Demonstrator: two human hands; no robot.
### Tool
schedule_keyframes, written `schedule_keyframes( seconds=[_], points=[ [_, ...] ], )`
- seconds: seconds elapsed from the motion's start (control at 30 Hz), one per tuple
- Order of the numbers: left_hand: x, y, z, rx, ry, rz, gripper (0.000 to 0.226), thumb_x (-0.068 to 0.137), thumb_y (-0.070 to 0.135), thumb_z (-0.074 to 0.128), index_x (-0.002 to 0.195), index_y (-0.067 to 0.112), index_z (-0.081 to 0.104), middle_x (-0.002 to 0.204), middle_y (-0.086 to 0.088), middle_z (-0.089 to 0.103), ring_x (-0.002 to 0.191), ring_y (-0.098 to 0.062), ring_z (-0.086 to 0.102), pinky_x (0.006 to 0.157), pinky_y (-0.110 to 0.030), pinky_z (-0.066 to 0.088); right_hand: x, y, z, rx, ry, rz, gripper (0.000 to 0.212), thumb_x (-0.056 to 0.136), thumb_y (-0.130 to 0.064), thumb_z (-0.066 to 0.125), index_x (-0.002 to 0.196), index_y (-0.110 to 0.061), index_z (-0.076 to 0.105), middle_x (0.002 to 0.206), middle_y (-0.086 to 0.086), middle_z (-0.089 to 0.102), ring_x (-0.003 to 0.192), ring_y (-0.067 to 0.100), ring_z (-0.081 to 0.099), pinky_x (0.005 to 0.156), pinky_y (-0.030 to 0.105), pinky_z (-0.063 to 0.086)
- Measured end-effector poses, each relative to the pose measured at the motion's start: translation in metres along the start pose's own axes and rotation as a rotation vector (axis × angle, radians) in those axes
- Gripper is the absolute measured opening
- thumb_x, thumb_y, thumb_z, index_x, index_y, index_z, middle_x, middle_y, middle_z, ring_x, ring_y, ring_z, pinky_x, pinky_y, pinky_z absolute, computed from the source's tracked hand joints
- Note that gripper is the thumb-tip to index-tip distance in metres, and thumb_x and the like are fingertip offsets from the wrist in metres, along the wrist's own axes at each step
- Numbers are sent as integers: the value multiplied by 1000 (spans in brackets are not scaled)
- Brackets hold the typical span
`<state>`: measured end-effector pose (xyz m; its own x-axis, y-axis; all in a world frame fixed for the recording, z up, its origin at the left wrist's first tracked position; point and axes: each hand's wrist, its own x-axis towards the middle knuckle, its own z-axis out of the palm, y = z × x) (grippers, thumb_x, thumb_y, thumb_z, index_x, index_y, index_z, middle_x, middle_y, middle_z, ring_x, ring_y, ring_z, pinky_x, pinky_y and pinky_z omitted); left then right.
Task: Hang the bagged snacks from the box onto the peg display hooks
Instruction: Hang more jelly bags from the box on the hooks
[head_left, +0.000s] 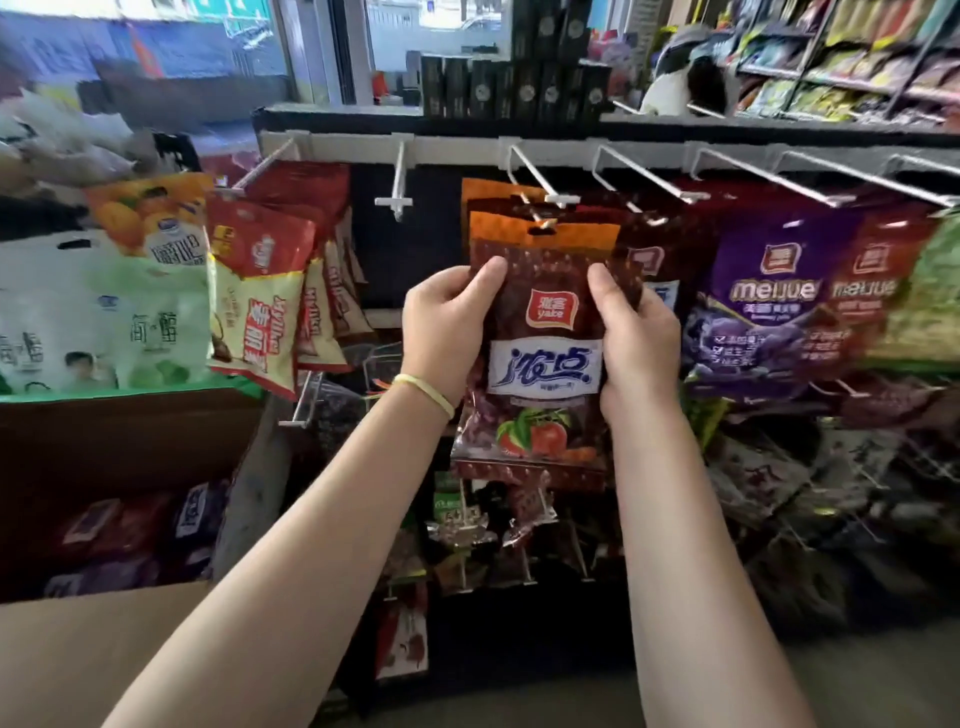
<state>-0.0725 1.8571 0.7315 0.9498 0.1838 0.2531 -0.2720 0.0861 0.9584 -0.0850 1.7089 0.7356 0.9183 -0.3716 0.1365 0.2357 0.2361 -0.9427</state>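
Box (104, 519) contents blurred; hands hide bag (545, 332) edges.

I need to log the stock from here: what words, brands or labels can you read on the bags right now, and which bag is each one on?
"yake": red logo on the brown snack bag held by the left hand and the right hand.
"meijue": purple bag hanging to the right.
"meijue", blurred: dark red bag beside it.
Chinese lettering on the held bag's white panel, the red-and-yellow bags and the white-green bag: too blurred to quote.
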Motion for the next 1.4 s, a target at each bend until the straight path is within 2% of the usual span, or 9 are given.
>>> schedule_keyframes(
  seconds=[0.1,0.23,0.33,0.5,0.7,1.07,1.27,1.33,1.4],
  points=[
    [3,-3,43,80,-20,-2,51,89,39,71,86,-11,63,90,-31,68,76,-29,64,77,-56,56,35,-6,-32,-23,70,-22,17,91,-26,72,76,-18,70,82,0,76,82,21,74,78,42,62],
    [11,-7,84,255,50,47,23,90,34,71,98,12,77,95,1,76,92,-11,70,89,-36,58,71,-19,-64,-70,98,-86,25,92,-25,71,69,-19,64,69,-8,66,64,6,63,63,25,53],
    [10,-12,101,427,132,207,17,91,27,70,106,20,68,86,16,64,76,8,59,75,-17,51,92,-29,-77,-76,85,-101,32,93,-26,70,64,-20,57,63,-9,58,60,6,54,59,21,46],
    [4,-11,114,583,87,342,48,94,25,66,139,31,51,102,7,64,79,-5,57,68,-16,47,113,-30,-77,-148,35,-97,35,91,-29,71,62,-19,53,61,-6,55,60,11,52,58,27,44],
    [8,-12,120,696,60,287,47,95,28,65,141,36,54,114,2,54,83,6,50,72,4,36,121,-28,-73,-112,-9,-87,29,92,-25,71,66,-19,61,64,-7,62,61,7,58,60,24,50],
    [17,-32,111,719,9,346,48,95,19,66,141,26,55,123,-1,55,94,10,46,80,5,32,119,-8,-76,-223,85,-198,16,88,-19,71,99,-7,68,88,-4,70,80,10,66,70,24,53],
    [7,-40,75,617,-8,304,34,94,14,61,127,22,64,106,0,64,84,-7,58,78,-15,50,56,12,-54,-710,352,-704,52,85,-6,63,134,1,47,132,16,49,121,21,46,102,18,38],
    [-4,-43,45,571,16,295,25,93,13,61,115,21,71,96,7,68,83,-10,63,77,-28,55,23,29,-33,-713,228,-763,32,87,-5,58,118,-4,59,113,8,59,105,18,54,91,26,43],
    [-16,-46,4,512,97,294,19,89,14,60,99,18,76,84,11,70,74,-7,65,71,-30,56,-9,44,-6,-628,-136,-492,14,93,-8,54,97,-15,65,90,-1,65,80,12,60,72,26,47]
  ],
)
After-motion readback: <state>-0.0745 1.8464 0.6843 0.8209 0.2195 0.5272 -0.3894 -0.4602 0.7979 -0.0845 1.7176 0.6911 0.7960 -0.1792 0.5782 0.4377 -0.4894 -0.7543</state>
